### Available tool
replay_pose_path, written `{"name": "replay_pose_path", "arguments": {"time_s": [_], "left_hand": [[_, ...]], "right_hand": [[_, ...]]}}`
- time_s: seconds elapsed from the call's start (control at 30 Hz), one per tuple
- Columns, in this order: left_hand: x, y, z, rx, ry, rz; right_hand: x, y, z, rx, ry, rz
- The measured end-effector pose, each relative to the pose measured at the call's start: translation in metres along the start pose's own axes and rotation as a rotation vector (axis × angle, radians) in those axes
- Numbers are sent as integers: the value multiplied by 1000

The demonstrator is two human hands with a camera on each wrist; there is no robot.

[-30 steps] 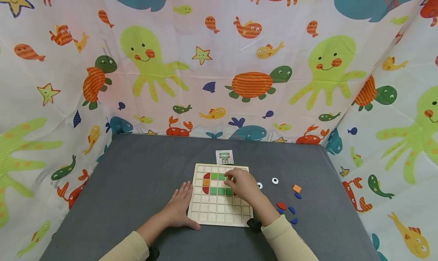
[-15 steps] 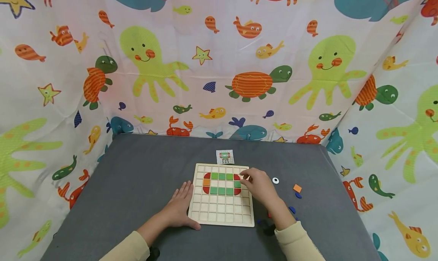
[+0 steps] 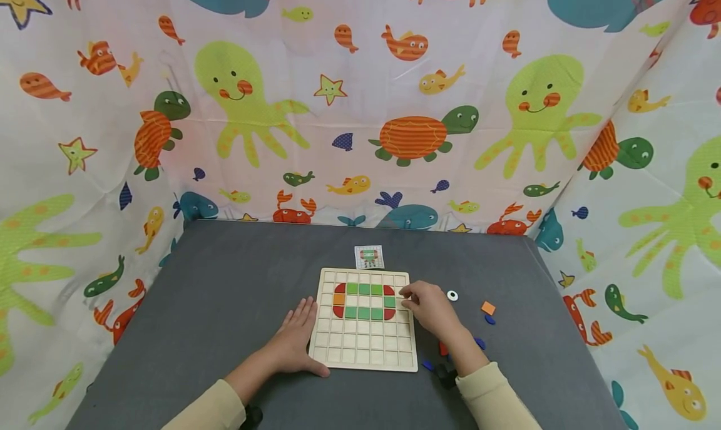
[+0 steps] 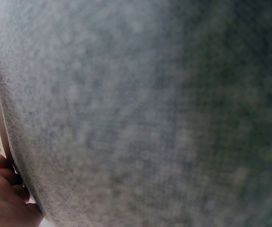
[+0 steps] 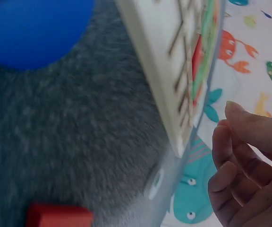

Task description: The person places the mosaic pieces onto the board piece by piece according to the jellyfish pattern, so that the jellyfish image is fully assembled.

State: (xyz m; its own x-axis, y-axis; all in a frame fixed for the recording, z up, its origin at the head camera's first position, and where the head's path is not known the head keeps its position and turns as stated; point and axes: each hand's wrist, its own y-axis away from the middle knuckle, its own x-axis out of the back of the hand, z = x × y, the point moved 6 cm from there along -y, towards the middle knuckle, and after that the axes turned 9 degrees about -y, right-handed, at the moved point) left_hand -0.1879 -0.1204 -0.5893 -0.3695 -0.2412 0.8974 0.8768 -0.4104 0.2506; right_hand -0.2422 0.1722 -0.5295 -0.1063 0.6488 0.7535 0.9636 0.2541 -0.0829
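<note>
A wooden grid board (image 3: 363,342) lies on the grey table, with a ring of red, green and orange tiles (image 3: 364,289) in its cells. My left hand (image 3: 295,340) rests beside the board's left edge, fingers stretched out and the thumb near its lower left corner. In the left wrist view, part of the left hand (image 4: 6,194) shows at the board's side. Over the board's right edge hovers my right hand (image 3: 430,308), thumb and fingers loosely bent. Nothing shows between those fingers in the right wrist view, where the right hand (image 5: 249,165) appears at the right.
A small picture card (image 3: 368,257) lies behind the board. Right of it are a white ring with a dark centre (image 3: 452,296), an orange square (image 3: 487,308), a blue piece (image 3: 489,320) and a red piece (image 3: 443,348), some partly hidden by the forearm. A patterned cloth (image 3: 338,104) hangs behind.
My right hand has moved right, from over the tiles to the board's right edge. The ring's right side is now uncovered, and one white ring is now out of sight. The left hand stays put.
</note>
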Motion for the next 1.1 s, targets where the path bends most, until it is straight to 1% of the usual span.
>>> {"name": "replay_pose_path", "arguments": {"time_s": [0.1, 0.27, 0.43, 0.57, 0.67, 0.77, 0.87, 1.0, 1.1], "left_hand": [[2, 1, 0, -5, 5, 2], [-3, -1, -3, -14, 19, -3], [-2, 0, -1, -38, 54, 0], [-4, 0, -2, -31, 40, 1], [-2, 0, -2, -33, 47, 11], [-1, 0, -1, -34, 53, 6], [1, 1, 1, -34, 52, 5], [4, 3, 2, -32, 40, 9], [4, 3, 2, -27, 33, 9]], "right_hand": [[-11, -8, 1, 29, 17, -42], [-23, -18, 2, 68, 29, -125], [-27, -22, 2, 100, 60, -159], [-28, -24, 1, 114, 71, -184], [-30, -26, 0, 114, 87, -217], [-33, -27, 1, 103, 128, -258], [-37, -27, 1, 109, 213, -300], [-41, -25, 0, 158, 333, -326], [-42, -23, -2, 191, 369, -318]]}}
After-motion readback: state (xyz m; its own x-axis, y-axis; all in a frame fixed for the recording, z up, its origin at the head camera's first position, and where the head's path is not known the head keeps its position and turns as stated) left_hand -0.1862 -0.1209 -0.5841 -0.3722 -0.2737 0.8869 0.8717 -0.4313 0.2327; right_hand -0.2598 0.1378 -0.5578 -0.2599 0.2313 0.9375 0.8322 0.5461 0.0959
